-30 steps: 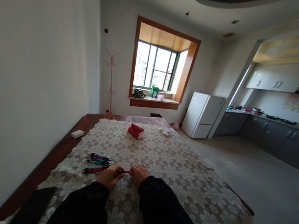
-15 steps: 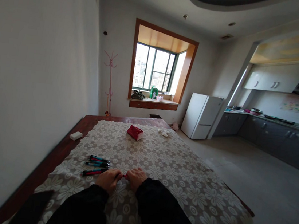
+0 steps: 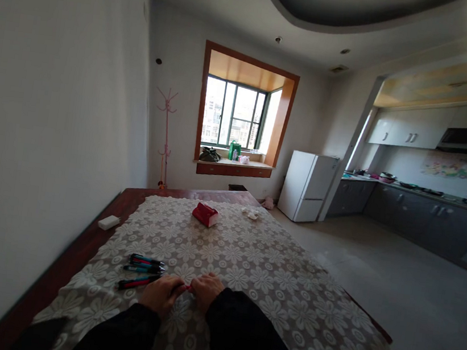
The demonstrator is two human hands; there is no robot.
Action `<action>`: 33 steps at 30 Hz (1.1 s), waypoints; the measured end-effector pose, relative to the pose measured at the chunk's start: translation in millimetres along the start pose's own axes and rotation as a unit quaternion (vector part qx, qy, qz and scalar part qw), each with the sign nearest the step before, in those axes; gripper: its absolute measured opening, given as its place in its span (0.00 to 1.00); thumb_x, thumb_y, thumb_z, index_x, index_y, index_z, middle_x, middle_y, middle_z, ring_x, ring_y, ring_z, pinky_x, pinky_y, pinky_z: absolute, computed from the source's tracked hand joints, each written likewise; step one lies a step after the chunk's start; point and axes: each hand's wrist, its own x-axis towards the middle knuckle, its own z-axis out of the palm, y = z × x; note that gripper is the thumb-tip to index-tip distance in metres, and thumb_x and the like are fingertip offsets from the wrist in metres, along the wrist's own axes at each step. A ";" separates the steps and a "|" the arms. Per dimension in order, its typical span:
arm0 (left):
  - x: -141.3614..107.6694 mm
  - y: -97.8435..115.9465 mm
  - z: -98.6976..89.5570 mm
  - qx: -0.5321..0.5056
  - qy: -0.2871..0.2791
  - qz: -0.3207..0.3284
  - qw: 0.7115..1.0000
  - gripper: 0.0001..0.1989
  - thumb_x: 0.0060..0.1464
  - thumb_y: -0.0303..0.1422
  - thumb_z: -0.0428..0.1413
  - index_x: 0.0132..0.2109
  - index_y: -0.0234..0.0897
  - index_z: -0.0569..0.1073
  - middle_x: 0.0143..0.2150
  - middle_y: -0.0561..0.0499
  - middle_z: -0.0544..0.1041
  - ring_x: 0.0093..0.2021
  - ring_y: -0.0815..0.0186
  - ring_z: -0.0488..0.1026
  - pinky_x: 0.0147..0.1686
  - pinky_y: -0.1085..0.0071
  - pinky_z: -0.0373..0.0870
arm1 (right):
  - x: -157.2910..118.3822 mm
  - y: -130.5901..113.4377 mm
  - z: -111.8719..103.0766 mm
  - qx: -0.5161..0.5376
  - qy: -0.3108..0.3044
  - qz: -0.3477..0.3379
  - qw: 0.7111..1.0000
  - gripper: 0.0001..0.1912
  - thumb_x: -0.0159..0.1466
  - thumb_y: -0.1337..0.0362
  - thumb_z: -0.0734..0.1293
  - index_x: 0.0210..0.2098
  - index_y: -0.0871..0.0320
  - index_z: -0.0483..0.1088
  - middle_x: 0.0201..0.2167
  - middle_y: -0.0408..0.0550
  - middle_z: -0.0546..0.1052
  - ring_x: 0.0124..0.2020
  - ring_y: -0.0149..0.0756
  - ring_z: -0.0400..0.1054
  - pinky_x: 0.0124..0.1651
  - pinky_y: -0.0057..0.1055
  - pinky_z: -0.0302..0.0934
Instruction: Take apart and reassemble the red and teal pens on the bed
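Note:
A small pink-red object (image 3: 187, 287), perhaps a pen part, shows between my two hands above the flowered tablecloth (image 3: 241, 273). My left hand (image 3: 162, 294) is closed on its left end, and my right hand (image 3: 206, 291) is closed on its right end. Most of the object is hidden by the fingers. Just left of my left hand lie several pens (image 3: 142, 268) with black, blue and red barrels, grouped side by side on the cloth. The lowest, red and black, reaches close to my left fingers.
Farther back on the table are a red tissue pack (image 3: 204, 215) and crumpled white tissue (image 3: 250, 214). A white box (image 3: 109, 222) sits on the bare wood at the left edge, near the wall. A dark flat item (image 3: 40, 335) lies at the lower left.
The camera view has tilted up a little, so the table items appear lower and further left. Both hands keep their hold on the pink-red object, with little visible change.

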 end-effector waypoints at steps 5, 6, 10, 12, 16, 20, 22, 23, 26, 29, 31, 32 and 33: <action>-1.0 1.5 -1.1 0.033 -0.011 -0.023 0.999 0.14 0.60 0.38 0.45 0.33 0.42 0.74 0.32 0.52 0.76 0.38 0.66 0.71 0.34 0.73 0.57 | 0.7 -0.3 -2.3 -0.018 0.017 -0.027 0.999 0.04 0.60 0.63 0.64 0.34 0.55 0.69 0.34 0.45 0.78 0.38 0.39 0.70 0.42 0.34 0.56; -0.9 0.5 -0.4 0.028 -0.013 -0.026 0.999 0.15 0.60 0.38 0.45 0.31 0.41 0.73 0.31 0.52 0.76 0.36 0.67 0.71 0.33 0.74 0.56 | 0.7 -0.6 -3.0 -0.023 0.023 -0.033 0.999 0.04 0.60 0.63 0.64 0.34 0.55 0.69 0.33 0.44 0.78 0.38 0.39 0.70 0.41 0.34 0.56; -0.2 -2.7 0.9 -0.001 -0.022 -0.022 1.000 0.18 0.60 0.39 0.43 0.27 0.38 0.71 0.27 0.54 0.74 0.30 0.69 0.69 0.29 0.74 0.52 | 1.3 -2.1 -2.8 -0.042 0.047 -0.046 0.997 0.06 0.62 0.61 0.62 0.32 0.56 0.68 0.31 0.44 0.77 0.36 0.38 0.70 0.41 0.35 0.55; -0.2 -2.4 0.1 -0.008 -0.023 -0.023 0.999 0.19 0.60 0.38 0.43 0.26 0.37 0.71 0.26 0.54 0.74 0.29 0.70 0.69 0.28 0.74 0.51 | 1.8 -2.6 -1.2 -0.042 0.056 -0.050 0.996 0.07 0.62 0.61 0.62 0.31 0.57 0.68 0.30 0.44 0.77 0.35 0.37 0.69 0.41 0.35 0.54; -0.5 0.5 -2.3 -0.014 -0.028 -0.037 0.999 0.20 0.59 0.37 0.43 0.25 0.37 0.71 0.25 0.55 0.73 0.29 0.70 0.68 0.27 0.75 0.51 | 2.5 -3.0 2.1 -0.036 0.073 -0.054 0.995 0.07 0.61 0.60 0.63 0.30 0.56 0.68 0.30 0.44 0.76 0.35 0.37 0.69 0.42 0.35 0.54; 0.2 -0.3 0.0 -0.015 -0.026 -0.043 0.999 0.19 0.60 0.39 0.42 0.29 0.38 0.72 0.27 0.54 0.75 0.31 0.69 0.71 0.29 0.75 0.55 | 3.4 -0.2 6.4 -0.032 0.066 -0.040 0.997 0.06 0.61 0.60 0.63 0.32 0.56 0.68 0.31 0.45 0.77 0.36 0.38 0.70 0.42 0.34 0.56; 1.1 -2.6 2.9 -0.017 -0.018 -0.020 0.999 0.18 0.60 0.39 0.42 0.33 0.40 0.73 0.32 0.53 0.77 0.35 0.67 0.72 0.32 0.74 0.58 | 3.6 2.3 8.5 -0.023 0.047 -0.024 0.998 0.06 0.60 0.60 0.64 0.33 0.56 0.69 0.32 0.45 0.78 0.35 0.38 0.71 0.39 0.32 0.58; 1.6 -4.0 4.4 -0.019 -0.010 -0.003 1.000 0.16 0.60 0.39 0.43 0.35 0.42 0.74 0.34 0.52 0.78 0.37 0.66 0.73 0.35 0.74 0.60 | 3.4 3.4 9.2 -0.017 0.039 -0.017 0.999 0.06 0.60 0.60 0.64 0.33 0.56 0.69 0.32 0.46 0.78 0.35 0.38 0.71 0.37 0.31 0.59; 2.6 -8.2 8.6 -0.036 0.016 0.017 0.999 0.10 0.56 0.36 0.48 0.40 0.44 0.73 0.38 0.53 0.77 0.41 0.66 0.72 0.40 0.74 0.63 | 1.8 5.0 8.8 -0.004 0.026 0.004 1.000 0.08 0.61 0.59 0.62 0.34 0.56 0.70 0.32 0.48 0.78 0.33 0.38 0.72 0.33 0.28 0.59; 3.3 -10.7 11.6 -0.040 0.021 0.009 0.999 0.09 0.55 0.37 0.50 0.40 0.44 0.72 0.38 0.53 0.77 0.39 0.67 0.73 0.38 0.74 0.64 | -0.8 3.8 4.7 0.003 0.022 0.017 1.000 0.10 0.63 0.59 0.60 0.33 0.56 0.71 0.31 0.50 0.78 0.33 0.39 0.73 0.33 0.28 0.60; 4.0 -11.5 13.1 -0.035 0.014 0.021 0.999 0.10 0.57 0.38 0.47 0.38 0.44 0.73 0.39 0.52 0.77 0.41 0.66 0.73 0.40 0.73 0.64 | -2.3 2.6 0.7 0.005 0.020 0.024 1.000 0.11 0.63 0.59 0.60 0.33 0.56 0.71 0.32 0.50 0.78 0.33 0.39 0.73 0.32 0.28 0.60; 4.5 -11.7 13.8 -0.033 0.008 0.026 0.999 0.12 0.59 0.38 0.46 0.38 0.44 0.73 0.40 0.52 0.78 0.42 0.66 0.73 0.40 0.73 0.64 | -2.8 1.9 -1.4 0.006 0.018 0.027 0.999 0.11 0.63 0.59 0.60 0.33 0.56 0.71 0.32 0.51 0.78 0.33 0.40 0.74 0.32 0.28 0.60; 5.0 -11.8 14.3 -0.030 0.000 0.029 0.999 0.13 0.60 0.37 0.44 0.38 0.44 0.73 0.40 0.53 0.78 0.43 0.66 0.73 0.41 0.73 0.64 | -3.3 1.3 -3.5 0.007 0.015 0.030 0.999 0.11 0.62 0.60 0.60 0.34 0.56 0.71 0.32 0.51 0.79 0.33 0.40 0.74 0.31 0.28 0.60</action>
